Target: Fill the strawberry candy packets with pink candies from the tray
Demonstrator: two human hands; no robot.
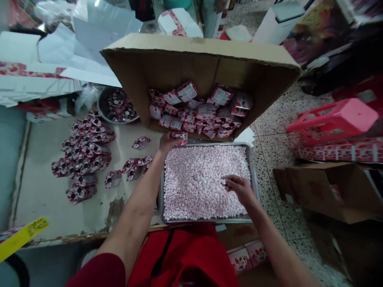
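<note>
My left hand is closed on a small red and white printed packet, held at the far left corner of a metal tray. Small pale pink pellets fill the tray. Over its right half, my right hand pinches at the surface; a whitish bit shows at the fingertips, too small to name. A small clear round piece lies on the pellets. Behind the tray, a cardboard box tipped toward me holds many similar packets.
Left on the table, rows of red and black pouches stand near a metal bowl of small round pieces. A few loose pouches lie closer. To the right are a pink stool and an open carton on the speckled floor.
</note>
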